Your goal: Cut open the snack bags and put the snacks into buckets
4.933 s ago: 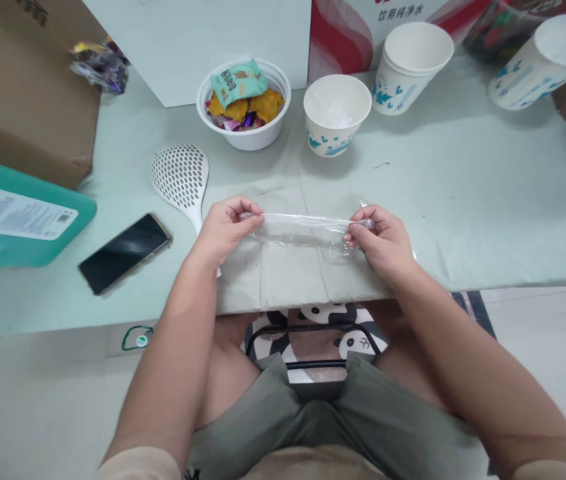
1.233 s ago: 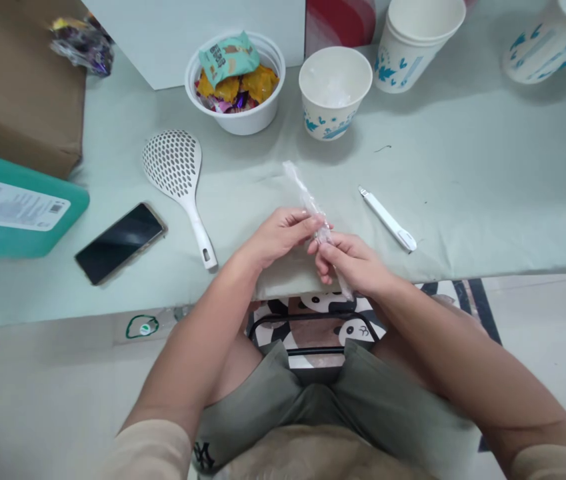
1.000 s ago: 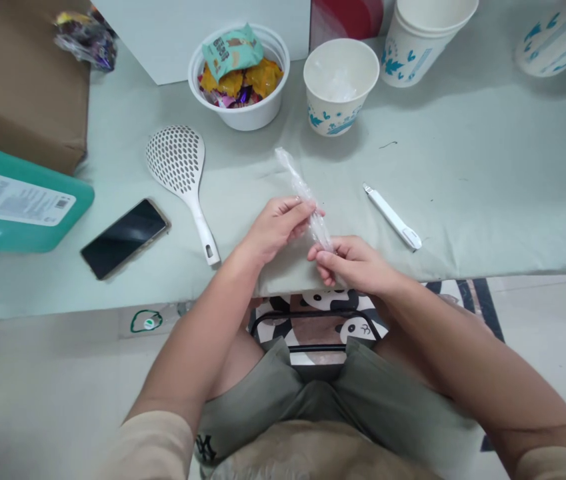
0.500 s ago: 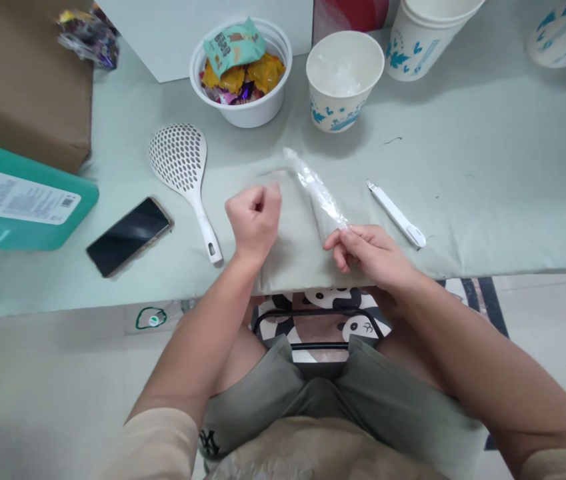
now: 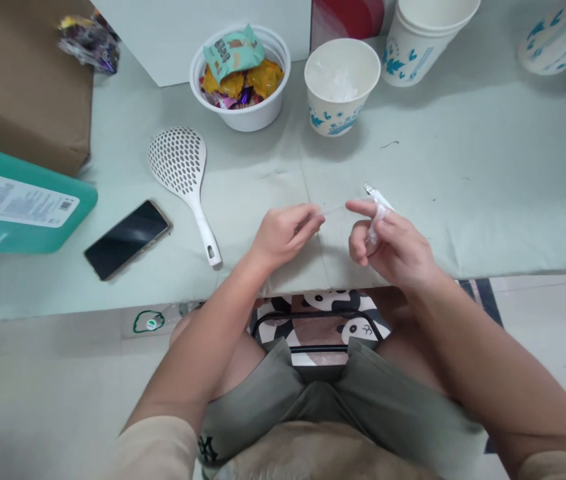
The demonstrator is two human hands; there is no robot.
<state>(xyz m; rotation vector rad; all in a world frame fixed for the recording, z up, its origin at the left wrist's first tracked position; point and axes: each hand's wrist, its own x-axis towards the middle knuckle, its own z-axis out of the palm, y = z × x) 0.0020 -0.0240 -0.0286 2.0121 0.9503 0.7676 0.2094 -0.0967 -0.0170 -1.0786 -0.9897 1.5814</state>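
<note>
A strip of clear plastic film (image 5: pixel 377 223) stretches thinly between my two hands above the table. My left hand (image 5: pixel 283 235) pinches one end between thumb and fingers. The rest is bunched in my right hand (image 5: pixel 400 250), gripped near the thumb, with the index finger pointing out to the left. Behind that hand lies a white utility knife (image 5: pixel 377 196), mostly covered by the fingers. To the left of my left hand rests a white perforated skimmer (image 5: pixel 177 160), handle toward me.
A phone (image 5: pixel 127 240) lies at left, near a green jug (image 5: pixel 23 200) and a cardboard box (image 5: pixel 27 87). Toward the back stand a white bowl (image 5: pixel 250 120) of wrapped snacks, a paper cup (image 5: pixel 335 117) holding clear plastic, and stacked paper cups (image 5: pixel 407 60). The table's edge (image 5: pixel 513 275) runs before me.
My left hand has moved right from a fist and now pinches the film's end. My right hand has shifted right, over the knife. The long twisted strip is now bunched up in it.
</note>
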